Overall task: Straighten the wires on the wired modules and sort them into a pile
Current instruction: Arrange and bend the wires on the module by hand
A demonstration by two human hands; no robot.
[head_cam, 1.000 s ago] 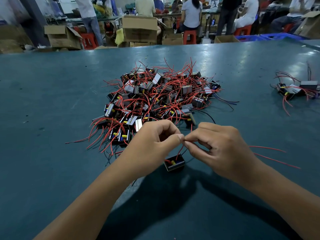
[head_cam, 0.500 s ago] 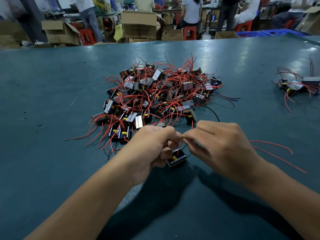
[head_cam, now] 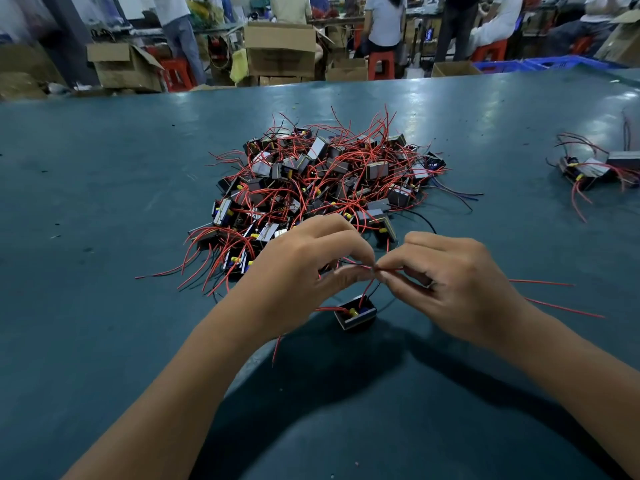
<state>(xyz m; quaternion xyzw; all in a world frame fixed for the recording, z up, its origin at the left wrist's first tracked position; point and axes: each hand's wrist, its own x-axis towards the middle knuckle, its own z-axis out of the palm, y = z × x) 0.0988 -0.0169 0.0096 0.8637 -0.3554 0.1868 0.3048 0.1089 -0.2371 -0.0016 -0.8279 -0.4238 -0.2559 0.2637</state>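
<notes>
One wired module (head_cam: 356,312), a small black block with a yellow part on top, sits just below frame centre, under and between both hands; can't tell if it rests on the teal table (head_cam: 86,220) or hangs just off it. Its thin red wires (head_cam: 365,292) run up from the block to the fingertips. The left hand (head_cam: 304,271) pinches a wire end between thumb and forefinger, the other fingers curled. The right hand (head_cam: 450,275) pinches the same strand, or one next to it, right beside that pinch; the fingertips almost touch. Two more red leads trail out right from behind the right hand.

Handling, my read: the block is light and rigid, the leads thin, springy and easy to kink, weakest where they join the body. Best to hold near the wire root or on the block's sides and stroke outward along the wire, no yanking.

The big tangled heap of modules (head_cam: 322,181) lies at upper centre, just beyond the hands. A small group of modules (head_cam: 588,171) sits at the right edge, well apart, likely the sorted pile. Cardboard boxes (head_cam: 280,50) and other people fill the top background.
</notes>
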